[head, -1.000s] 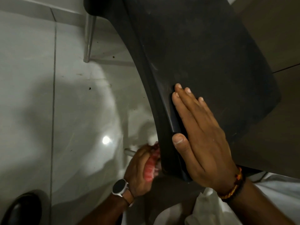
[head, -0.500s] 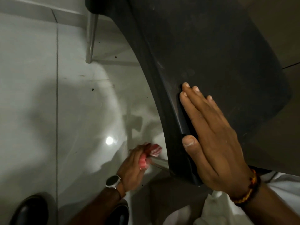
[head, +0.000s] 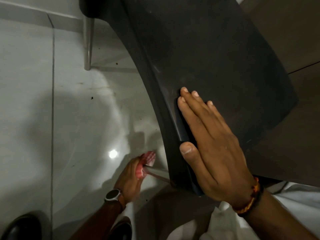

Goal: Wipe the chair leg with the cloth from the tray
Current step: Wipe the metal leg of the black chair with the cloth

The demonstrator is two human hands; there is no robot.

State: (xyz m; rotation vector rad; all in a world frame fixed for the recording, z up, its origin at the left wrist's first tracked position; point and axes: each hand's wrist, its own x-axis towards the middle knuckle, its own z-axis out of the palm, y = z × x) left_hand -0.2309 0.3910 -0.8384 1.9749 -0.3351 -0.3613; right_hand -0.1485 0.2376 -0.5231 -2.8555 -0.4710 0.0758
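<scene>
A dark plastic chair [head: 207, 58] fills the upper right of the head view. Its near metal leg [head: 156, 172] slants out from under the seat edge toward the lower left. My left hand [head: 129, 179], with a watch on the wrist, is closed around a red-and-white checked cloth [head: 147, 161] wrapped on the leg's lower part. My right hand [head: 213, 149] lies flat on the seat edge, fingers together, thumb over the rim, holding nothing.
A second metal chair leg [head: 88, 42] stands on the pale tiled floor [head: 52, 110] at the upper left. Black shoes show at the bottom left [head: 20, 227] and bottom centre [head: 121, 229]. White clothing [head: 216, 226] lies at the lower right.
My left hand has slid the cloth down the leg, away from the seat, baring more metal between cloth and seat. My right hand stays flat on the chair.
</scene>
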